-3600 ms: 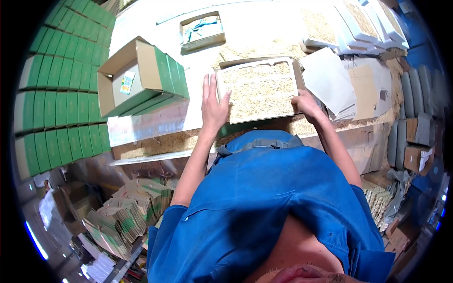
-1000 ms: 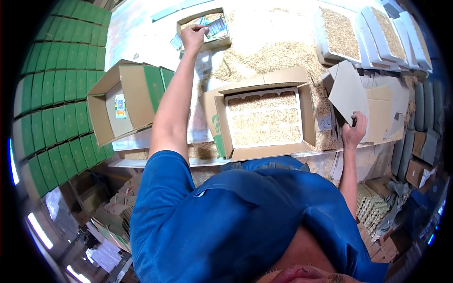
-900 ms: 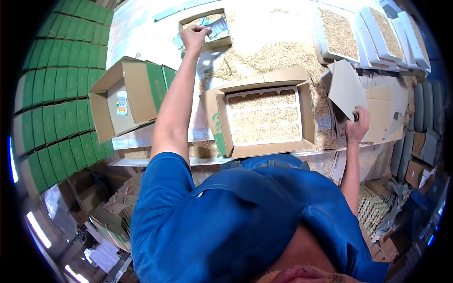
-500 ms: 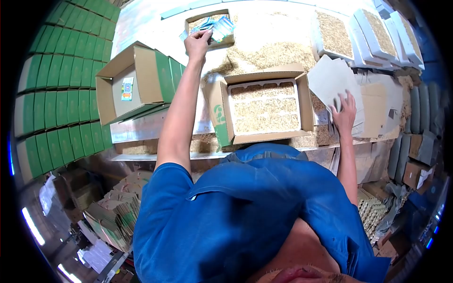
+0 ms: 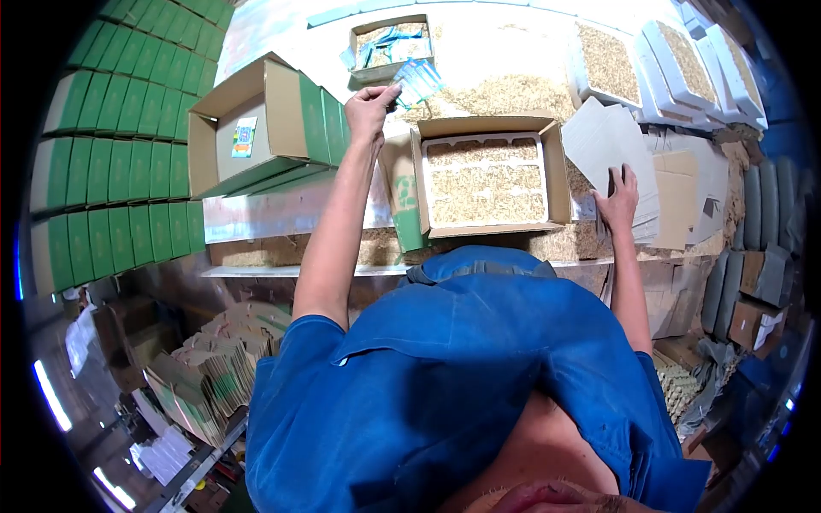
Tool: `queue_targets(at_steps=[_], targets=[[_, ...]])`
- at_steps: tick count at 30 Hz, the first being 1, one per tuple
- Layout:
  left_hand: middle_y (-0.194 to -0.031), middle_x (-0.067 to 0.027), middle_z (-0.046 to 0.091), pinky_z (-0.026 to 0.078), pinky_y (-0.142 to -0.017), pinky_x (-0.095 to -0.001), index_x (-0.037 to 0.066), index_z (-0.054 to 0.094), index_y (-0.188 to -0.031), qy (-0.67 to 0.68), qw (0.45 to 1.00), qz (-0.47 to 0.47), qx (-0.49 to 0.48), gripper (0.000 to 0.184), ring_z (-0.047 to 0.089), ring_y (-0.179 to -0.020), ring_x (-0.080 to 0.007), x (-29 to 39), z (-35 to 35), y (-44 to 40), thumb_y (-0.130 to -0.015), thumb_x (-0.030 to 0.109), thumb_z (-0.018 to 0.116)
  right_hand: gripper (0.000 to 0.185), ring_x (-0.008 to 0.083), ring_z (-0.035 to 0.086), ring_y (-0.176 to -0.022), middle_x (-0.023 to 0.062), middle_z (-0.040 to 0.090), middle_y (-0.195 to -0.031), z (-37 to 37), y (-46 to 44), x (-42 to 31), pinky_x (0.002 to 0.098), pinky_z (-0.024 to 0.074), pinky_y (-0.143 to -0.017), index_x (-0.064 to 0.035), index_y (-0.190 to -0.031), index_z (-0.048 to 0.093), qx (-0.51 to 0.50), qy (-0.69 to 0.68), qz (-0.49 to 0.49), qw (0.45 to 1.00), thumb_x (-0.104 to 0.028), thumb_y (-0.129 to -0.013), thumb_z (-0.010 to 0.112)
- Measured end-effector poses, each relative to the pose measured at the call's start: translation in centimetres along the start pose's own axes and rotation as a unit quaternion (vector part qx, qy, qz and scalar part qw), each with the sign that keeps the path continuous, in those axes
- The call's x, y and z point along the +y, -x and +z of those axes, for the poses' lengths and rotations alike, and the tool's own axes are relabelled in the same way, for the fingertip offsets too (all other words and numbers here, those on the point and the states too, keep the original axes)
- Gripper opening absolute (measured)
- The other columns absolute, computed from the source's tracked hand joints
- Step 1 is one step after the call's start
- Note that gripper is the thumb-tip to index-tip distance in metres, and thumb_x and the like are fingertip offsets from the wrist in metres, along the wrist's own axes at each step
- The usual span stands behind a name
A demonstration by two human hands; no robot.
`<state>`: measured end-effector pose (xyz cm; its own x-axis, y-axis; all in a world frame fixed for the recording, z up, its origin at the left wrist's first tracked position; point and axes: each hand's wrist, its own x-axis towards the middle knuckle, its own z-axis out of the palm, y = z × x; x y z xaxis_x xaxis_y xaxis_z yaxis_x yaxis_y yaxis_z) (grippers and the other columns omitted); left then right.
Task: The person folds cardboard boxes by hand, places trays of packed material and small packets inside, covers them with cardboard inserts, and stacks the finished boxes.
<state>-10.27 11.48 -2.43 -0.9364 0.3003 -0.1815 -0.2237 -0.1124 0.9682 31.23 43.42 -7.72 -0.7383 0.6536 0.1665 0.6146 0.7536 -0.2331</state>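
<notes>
My left hand point(image 5: 373, 109) pinches a small fan of blue-and-white printed cards point(image 5: 419, 82) between thumb and fingers, just in front of a small box point(image 5: 392, 72) with more blue cards in it. Below and to the right, an open cardboard box point(image 5: 493, 227) contains a white tray with several compartments, filled with tan, grain-like loose material. My right hand point(image 5: 619, 205) rests with fingers apart on the edge of grey cardboard sheets point(image 5: 609, 145), to the right of that box.
Tilted open boxes point(image 5: 229, 175) stand at left, the front one with a printed card point(image 5: 245, 137) inside. Green cartons point(image 5: 90, 175) are stacked beyond. White foam trays point(image 5: 605, 64) of tan material line the back right. Folded cardboard point(image 5: 205, 376) stands below the table at left.
My left hand has drawn back from the small box towards me and right, bringing cards out. My right hand stays at the grey sheets, with its fingers slightly shifted.
</notes>
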Motion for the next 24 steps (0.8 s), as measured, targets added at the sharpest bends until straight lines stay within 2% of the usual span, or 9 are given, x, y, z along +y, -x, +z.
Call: queue_targets(at_steps=[2,10,16,19,21,22,24], targets=[[-0.073,-0.0074,0.068,0.049,-0.056,-0.0220,-0.002,0.069,-0.083,0.002,1.000,-0.002,0.007,0.018,0.060,-0.061,-0.0103,-0.1,-0.3,0.0,-0.074,0.004,0.083,0.057,0.0330,0.041,-0.130,0.0145,0.047,-0.137,0.0,-0.1,-1.0,0.0504,0.0380,-0.101,-0.0105,-0.115,0.061,0.039,0.052,0.041,0.997,-0.024,-0.065,0.084],[-0.074,-0.0069,0.068,0.049,-0.059,-0.0229,0.002,0.064,-0.077,-0.079,0.996,0.021,-0.040,0.021,0.061,-0.063,-0.0105,0.8,0.7,3.4,-0.073,0.005,0.084,0.059,0.0327,0.042,-0.129,0.0137,0.048,-0.136,0.4,-0.5,-0.4,0.0507,0.0376,-0.102,-0.0124,-0.118,0.062,0.021,0.018,0.071,0.997,-0.026,-0.065,0.084],[-0.076,-0.0065,0.067,0.051,-0.061,-0.0227,0.002,0.063,-0.078,0.007,0.999,-0.013,-0.038,0.019,0.061,-0.065,-0.0099,0.7,0.7,5.7,-0.076,0.002,0.082,0.052,0.0317,0.041,-0.131,0.0123,0.049,-0.137,0.8,-0.4,-1.0,0.0495,0.0364,-0.103,-0.0106,-0.116,0.063,0.039,0.003,0.077,0.996,-0.025,-0.069,0.078],[-0.077,-0.0069,0.067,0.053,-0.062,-0.0244,0.003,0.062,-0.080,0.011,0.999,0.028,-0.019,0.019,0.062,-0.065,-0.0113,0.9,-0.2,5.7,-0.077,0.002,0.081,0.044,0.0304,0.046,-0.127,0.0112,0.054,-0.133,0.1,-0.4,-1.5,0.0467,0.0390,-0.102,-0.0086,-0.115,0.063,0.077,0.032,0.050,0.995,-0.020,-0.074,0.071],[-0.077,-0.0076,0.066,0.054,-0.062,-0.0266,0.004,0.060,-0.081,0.052,0.998,0.036,-0.001,0.020,0.064,-0.066,-0.0135,0.9,-0.8,5.1,-0.078,0.001,0.080,0.033,0.0289,0.055,-0.118,0.0104,0.061,-0.123,-1.2,-0.6,-1.6,0.0417,0.0445,-0.098,-0.0071,-0.112,0.064,0.115,-0.008,-0.019,0.993,-0.013,-0.079,0.063],[-0.077,-0.0079,0.066,0.054,-0.062,-0.0271,0.004,0.060,-0.081,0.075,0.997,0.036,0.008,0.020,0.064,-0.067,-0.0142,1.5,-0.8,5.1,-0.078,0.000,0.079,0.029,0.0280,0.063,-0.104,0.0095,0.067,-0.113,-1.9,-1.0,-1.6,0.0374,0.0499,-0.090,-0.0075,-0.107,0.066,0.175,0.009,-0.049,0.983,-0.006,-0.080,0.058],[-0.079,-0.0091,0.067,0.055,-0.062,-0.0279,0.004,0.059,-0.081,0.081,0.995,0.045,0.019,0.020,0.065,-0.068,-0.0159,2.1,-1.2,5.2,-0.078,-0.001,0.079,0.028,0.0275,0.066,-0.098,0.0086,0.069,-0.106,-2.9,-1.7,0.1,0.0366,0.0522,-0.085,-0.0100,-0.104,0.068,0.231,-0.008,-0.041,0.972,-0.002,-0.080,0.056]])
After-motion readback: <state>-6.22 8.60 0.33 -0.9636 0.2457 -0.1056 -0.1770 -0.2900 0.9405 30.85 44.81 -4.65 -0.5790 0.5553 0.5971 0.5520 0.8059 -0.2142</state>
